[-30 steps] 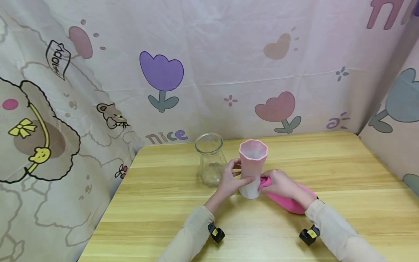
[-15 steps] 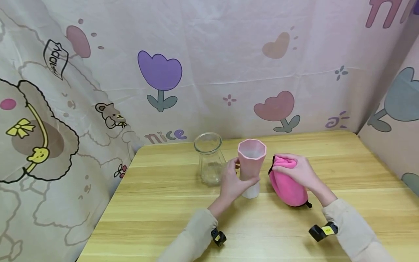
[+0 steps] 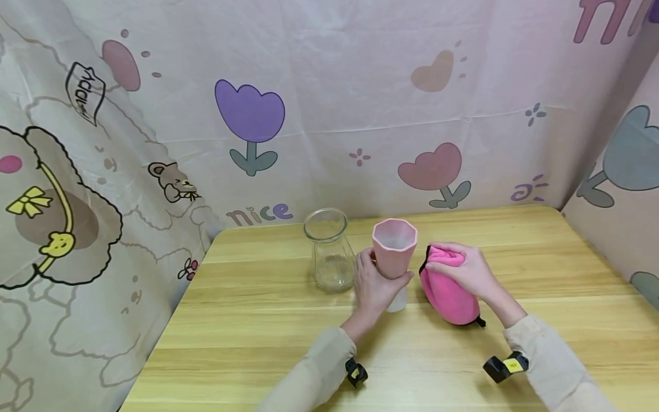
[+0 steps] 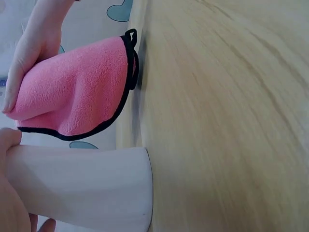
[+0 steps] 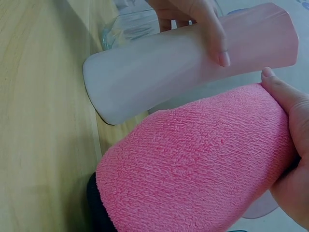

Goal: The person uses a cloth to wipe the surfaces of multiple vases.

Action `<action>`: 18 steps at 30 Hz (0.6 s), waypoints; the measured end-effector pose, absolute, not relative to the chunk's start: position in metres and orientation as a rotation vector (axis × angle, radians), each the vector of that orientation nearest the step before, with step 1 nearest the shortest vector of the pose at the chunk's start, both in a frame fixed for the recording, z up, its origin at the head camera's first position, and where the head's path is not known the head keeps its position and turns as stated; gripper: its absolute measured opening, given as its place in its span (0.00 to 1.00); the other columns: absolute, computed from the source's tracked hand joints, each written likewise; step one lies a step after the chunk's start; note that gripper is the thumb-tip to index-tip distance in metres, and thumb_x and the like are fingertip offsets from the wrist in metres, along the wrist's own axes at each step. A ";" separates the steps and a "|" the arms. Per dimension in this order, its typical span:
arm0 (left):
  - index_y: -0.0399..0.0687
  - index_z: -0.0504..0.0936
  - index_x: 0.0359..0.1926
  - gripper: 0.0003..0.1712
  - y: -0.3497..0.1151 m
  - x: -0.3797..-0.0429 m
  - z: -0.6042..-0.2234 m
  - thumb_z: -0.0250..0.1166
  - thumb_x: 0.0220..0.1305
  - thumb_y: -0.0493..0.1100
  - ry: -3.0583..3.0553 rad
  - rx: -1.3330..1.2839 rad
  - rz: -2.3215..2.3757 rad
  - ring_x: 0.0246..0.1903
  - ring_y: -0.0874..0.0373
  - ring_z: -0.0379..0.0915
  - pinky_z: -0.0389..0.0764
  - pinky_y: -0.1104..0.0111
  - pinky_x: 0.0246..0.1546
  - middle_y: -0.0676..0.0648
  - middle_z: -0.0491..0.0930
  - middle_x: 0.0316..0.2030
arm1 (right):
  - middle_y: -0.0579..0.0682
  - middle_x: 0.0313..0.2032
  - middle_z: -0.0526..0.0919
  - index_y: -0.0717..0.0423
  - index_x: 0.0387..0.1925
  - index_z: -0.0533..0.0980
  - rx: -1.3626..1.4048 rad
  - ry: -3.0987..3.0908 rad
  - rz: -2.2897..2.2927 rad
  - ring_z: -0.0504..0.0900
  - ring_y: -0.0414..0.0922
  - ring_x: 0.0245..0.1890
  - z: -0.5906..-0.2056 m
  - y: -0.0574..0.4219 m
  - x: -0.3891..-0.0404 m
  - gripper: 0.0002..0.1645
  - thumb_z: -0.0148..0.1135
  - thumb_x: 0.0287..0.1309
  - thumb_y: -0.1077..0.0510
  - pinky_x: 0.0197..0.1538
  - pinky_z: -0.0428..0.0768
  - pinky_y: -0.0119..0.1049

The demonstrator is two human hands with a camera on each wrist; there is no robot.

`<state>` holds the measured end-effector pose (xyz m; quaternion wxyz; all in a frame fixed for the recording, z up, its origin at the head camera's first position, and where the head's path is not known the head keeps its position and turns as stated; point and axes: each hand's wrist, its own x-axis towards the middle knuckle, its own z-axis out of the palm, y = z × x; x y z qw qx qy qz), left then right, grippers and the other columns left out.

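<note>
Gripping a vase (image 3: 394, 262) (left) and pink cloth (image 3: 450, 296) (right), both hands (image 3: 372, 288) (image 3: 475, 272) are curled.

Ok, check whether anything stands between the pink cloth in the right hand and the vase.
No visible object stands between the cloth and the vase, just a gap. Only the left hand intrudes: it grips the vase, its thumb lying across part of the side near the cloth.
</note>
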<state>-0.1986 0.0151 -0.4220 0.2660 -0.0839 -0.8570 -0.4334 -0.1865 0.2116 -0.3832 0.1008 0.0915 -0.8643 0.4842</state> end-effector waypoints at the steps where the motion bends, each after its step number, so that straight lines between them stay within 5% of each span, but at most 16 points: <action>1: 0.48 0.66 0.46 0.43 0.014 -0.199 -0.422 0.76 0.29 0.58 -2.313 -0.234 -1.189 0.37 0.61 0.68 0.73 0.71 0.35 0.53 0.70 0.38 | 0.55 0.45 0.81 0.60 0.53 0.74 0.271 -2.553 1.429 0.71 0.21 0.41 -0.383 0.211 -0.186 0.32 0.69 0.46 0.50 0.44 0.70 0.15; 11: 0.47 0.68 0.49 0.39 -0.004 -0.208 -0.419 0.76 0.35 0.48 -2.386 -0.501 -1.568 0.41 0.59 0.69 0.76 0.70 0.41 0.51 0.73 0.42 | 0.55 0.46 0.81 0.59 0.53 0.74 0.277 -2.554 1.433 0.72 0.22 0.42 -0.385 0.212 -0.186 0.32 0.69 0.46 0.50 0.45 0.70 0.15; 18: 0.43 0.68 0.55 0.39 -0.022 -0.221 -0.413 0.74 0.39 0.36 -2.433 -0.768 -1.898 0.48 0.52 0.70 0.74 0.60 0.50 0.44 0.73 0.48 | 0.53 0.45 0.81 0.58 0.53 0.74 0.250 -2.575 1.431 0.73 0.24 0.42 -0.387 0.213 -0.186 0.34 0.69 0.45 0.47 0.45 0.71 0.16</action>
